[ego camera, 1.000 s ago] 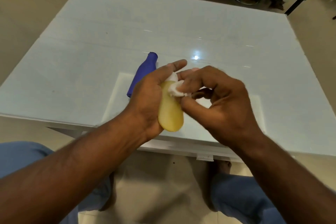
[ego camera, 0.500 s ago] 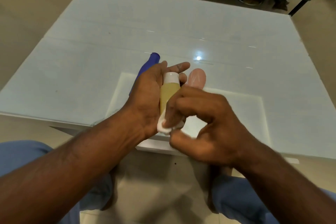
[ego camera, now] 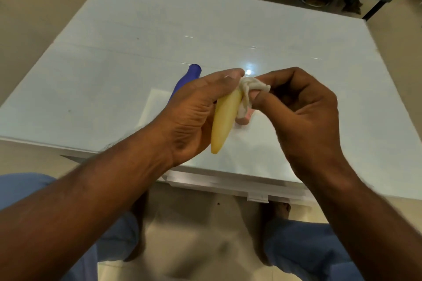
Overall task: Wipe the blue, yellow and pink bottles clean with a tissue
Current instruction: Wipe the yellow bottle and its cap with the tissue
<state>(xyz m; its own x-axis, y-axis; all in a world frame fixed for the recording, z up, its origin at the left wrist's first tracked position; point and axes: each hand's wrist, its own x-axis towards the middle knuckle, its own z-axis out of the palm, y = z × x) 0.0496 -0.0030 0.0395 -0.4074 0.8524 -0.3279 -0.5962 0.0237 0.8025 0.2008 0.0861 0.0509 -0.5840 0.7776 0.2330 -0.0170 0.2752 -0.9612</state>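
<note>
My left hand (ego camera: 194,112) grips the yellow bottle (ego camera: 225,121) above the near part of the table, its rounded base pointing toward me. My right hand (ego camera: 301,107) pinches a crumpled white tissue (ego camera: 250,90) against the bottle's upper end, which hides the cap. The blue bottle (ego camera: 186,78) lies on the table behind my left hand, mostly hidden. Only a small piece of the pink bottle (ego camera: 245,120) shows below the tissue, lying on the table.
The pale glass table (ego camera: 137,48) carries a bright light reflection near its middle. Its near edge runs just under my wrists, with my knees in blue trousers below. Dark table legs and a dark surface stand beyond the far edge.
My right hand has slid the tissue from the bottle's base up to its cap end. The left hand has turned the bottle so its narrow side faces me.
</note>
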